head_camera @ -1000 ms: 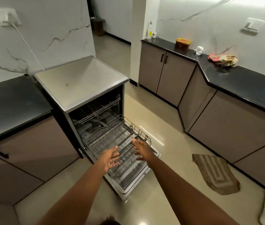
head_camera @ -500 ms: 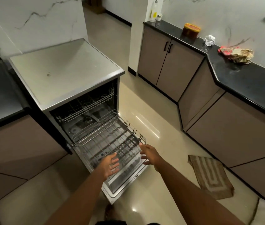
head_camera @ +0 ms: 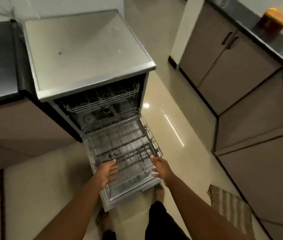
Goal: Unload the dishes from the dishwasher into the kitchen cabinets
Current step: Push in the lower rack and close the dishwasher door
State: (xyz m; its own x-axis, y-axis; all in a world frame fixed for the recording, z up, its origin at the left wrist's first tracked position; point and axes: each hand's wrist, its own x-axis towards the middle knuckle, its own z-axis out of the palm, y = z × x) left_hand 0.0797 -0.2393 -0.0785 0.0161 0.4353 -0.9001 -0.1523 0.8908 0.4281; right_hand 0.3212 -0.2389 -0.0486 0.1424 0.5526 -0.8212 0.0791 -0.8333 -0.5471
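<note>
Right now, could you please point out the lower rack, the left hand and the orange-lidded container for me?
lower rack (head_camera: 125,144): head view, on the wire grid at its middle.
left hand (head_camera: 107,173): head view, on the palm.
orange-lidded container (head_camera: 276,19): head view, on its lid.

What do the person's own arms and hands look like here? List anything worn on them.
Both forearms are bare up to the frame's lower edge: no sleeves show. The left hand and the right hand wear no gloves, and no watch, bracelet or ring can be seen, though the picture is a little blurred. No markings stand out. Below, dark shorts show.
</note>
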